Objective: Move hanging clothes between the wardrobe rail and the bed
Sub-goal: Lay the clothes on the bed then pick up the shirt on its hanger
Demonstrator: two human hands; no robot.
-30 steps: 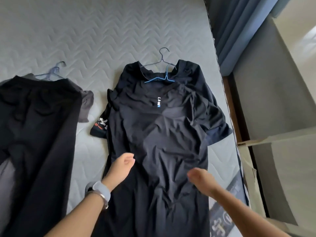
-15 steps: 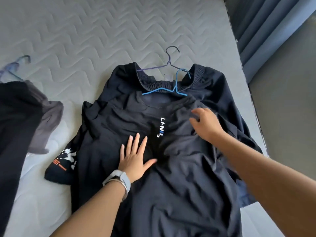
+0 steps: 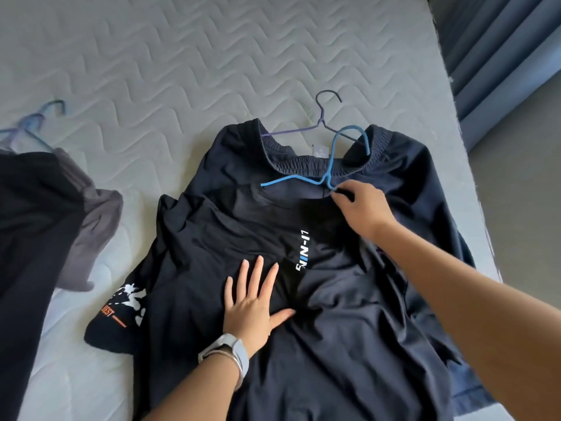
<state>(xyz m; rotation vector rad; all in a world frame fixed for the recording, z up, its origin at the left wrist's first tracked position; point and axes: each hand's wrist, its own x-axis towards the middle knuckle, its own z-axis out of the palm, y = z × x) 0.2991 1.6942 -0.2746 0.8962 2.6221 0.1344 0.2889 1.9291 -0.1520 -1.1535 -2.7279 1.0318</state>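
Dark shirt [image 3: 334, 329]: left hand [image 3: 252, 305] pressing flat, fingers spread; right hand [image 3: 364, 208] pinching blue hanger [image 3: 327, 177].

Right hand [image 3: 362, 208], up from the chest of the shirt [image 3: 334, 344], now touches the blue hanger [image 3: 306, 177]; left hand [image 3: 252, 302] now lies flat.

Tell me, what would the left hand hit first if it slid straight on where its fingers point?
Only more dark shirt under the left hand, then probably the blue hanger at the neckline.
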